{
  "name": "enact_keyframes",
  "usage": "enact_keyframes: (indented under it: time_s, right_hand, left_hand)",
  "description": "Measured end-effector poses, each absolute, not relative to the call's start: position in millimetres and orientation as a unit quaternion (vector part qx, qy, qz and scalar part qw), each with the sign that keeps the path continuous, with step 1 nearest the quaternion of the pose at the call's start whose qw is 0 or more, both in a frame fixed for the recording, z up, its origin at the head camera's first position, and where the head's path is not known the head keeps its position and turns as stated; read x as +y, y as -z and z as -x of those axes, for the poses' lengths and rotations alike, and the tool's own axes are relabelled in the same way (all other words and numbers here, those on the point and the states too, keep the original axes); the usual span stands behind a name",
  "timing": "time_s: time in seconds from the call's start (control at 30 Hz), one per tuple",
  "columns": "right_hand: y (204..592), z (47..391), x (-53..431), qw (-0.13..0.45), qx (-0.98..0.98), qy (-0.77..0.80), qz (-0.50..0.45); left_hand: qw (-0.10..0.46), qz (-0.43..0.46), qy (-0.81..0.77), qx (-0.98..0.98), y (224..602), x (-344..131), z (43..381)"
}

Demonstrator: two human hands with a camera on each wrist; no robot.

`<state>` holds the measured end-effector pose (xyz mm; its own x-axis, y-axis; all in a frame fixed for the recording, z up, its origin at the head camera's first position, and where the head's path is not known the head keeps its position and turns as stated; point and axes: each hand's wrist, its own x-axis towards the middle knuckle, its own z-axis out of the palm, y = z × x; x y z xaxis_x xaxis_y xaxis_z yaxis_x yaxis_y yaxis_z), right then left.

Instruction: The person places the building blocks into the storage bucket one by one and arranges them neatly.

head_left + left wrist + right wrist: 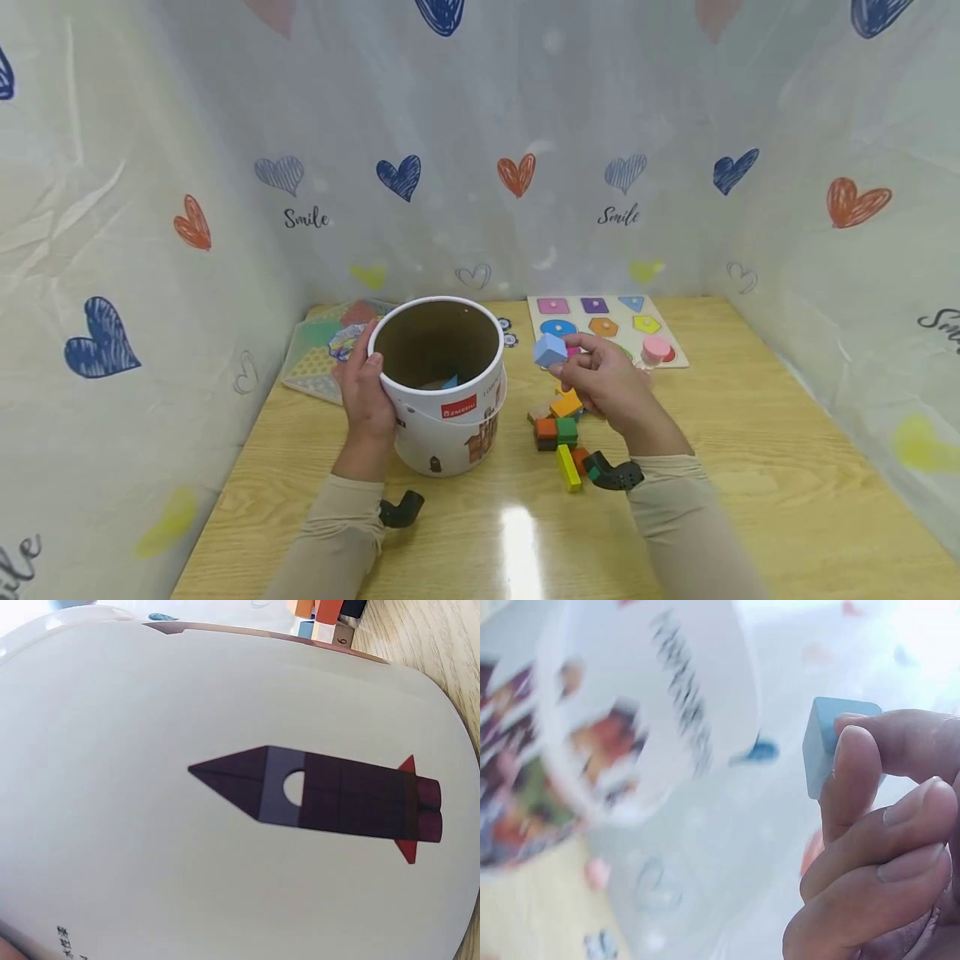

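My left hand (367,396) grips the white bucket (420,450) at its left side, with the thumb near the rim. The bucket stands open-topped on the table, and a blue piece (451,382) shows low inside it. To the right of the bucket, my right hand (607,379) pinches a light blue block (550,350) between thumb and fingertips, raised above the table. In the right wrist view the block (821,742) has flat faces and its lower end is partly covered by fingers. A printed rocket (337,787) on the bucket's wall fills the left wrist view.
Below my right hand lies a loose pile with an orange block (567,404), a green block (567,431) and a yellow stick-like block (568,468). Behind it are a shape puzzle board (677,354) and a pink round piece (655,347). Flat plastic packets (311,379) lie behind left.
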<state>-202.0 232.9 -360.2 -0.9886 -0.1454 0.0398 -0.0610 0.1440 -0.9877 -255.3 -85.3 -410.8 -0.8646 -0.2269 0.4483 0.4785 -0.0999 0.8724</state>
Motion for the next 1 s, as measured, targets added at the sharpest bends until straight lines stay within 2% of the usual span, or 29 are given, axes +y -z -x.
enact_keyframes:
  time_s: [0.17,0.33,0.6,0.8,1.0]
  right_hand:
    - [336.3,208.7,205.1,0.029,0.74,0.663,0.11]
    - [326.5,217.2,182.3,0.021,0.754,0.642,0.137]
    - [327.4,225.4,162.7,0.032,0.805,0.582,0.113]
    - [328.6,229.3,173.1,0.024,0.809,0.573,0.131]
    - [353.9,219.0,210.6,-0.015,0.812,0.575,0.102]
  left_hand:
    - [0.27,0.099,0.728,-0.623,416.5,-85.4,256.0]
    - [0.266,0.114,0.741,-0.607,419.5,-84.8,256.0]
    - [0.259,0.134,0.728,-0.62,399.5,-82.8,245.0]
    - [0.296,0.119,0.707,-0.631,381.9,-74.8,239.8]
    - [0.276,0.112,0.705,-0.644,386.3,-69.6,236.2]
